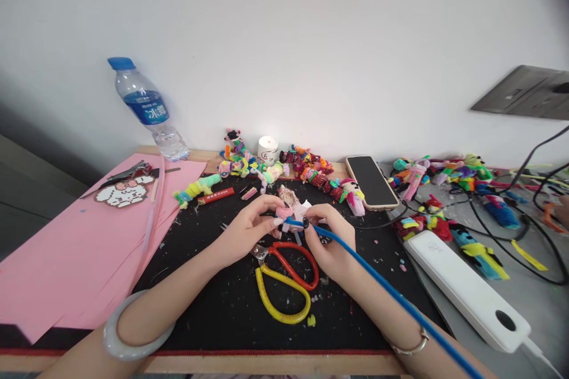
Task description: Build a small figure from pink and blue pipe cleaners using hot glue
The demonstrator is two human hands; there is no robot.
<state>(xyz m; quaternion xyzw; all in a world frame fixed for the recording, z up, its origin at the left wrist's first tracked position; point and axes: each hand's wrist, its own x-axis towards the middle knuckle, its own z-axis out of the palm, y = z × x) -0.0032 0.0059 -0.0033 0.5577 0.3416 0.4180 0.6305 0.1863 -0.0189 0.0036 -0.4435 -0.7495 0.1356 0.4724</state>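
My left hand point(258, 225) pinches a small pink fuzzy piece point(283, 212) above the black mat. Close beside it, my right hand point(329, 237) grips a blue pipe cleaner point(373, 272) near its end, which touches the pink piece. The long tail of the blue pipe cleaner runs over my right forearm toward the lower right. Scissors point(284, 290) with one red and one yellow handle lie under my hands, their blades partly hidden by the left one. A pale, crumpled-looking thing point(290, 195) shows just behind my fingers.
Fuzzy pipe-cleaner figures point(324, 180) line the back, beside a white roll point(268, 150) and a phone point(372, 182). Pink sheets point(89, 260) and a leaning water bottle point(149, 109) are left. At right lie a white power strip point(466, 290), black cables and more figures point(478, 251).
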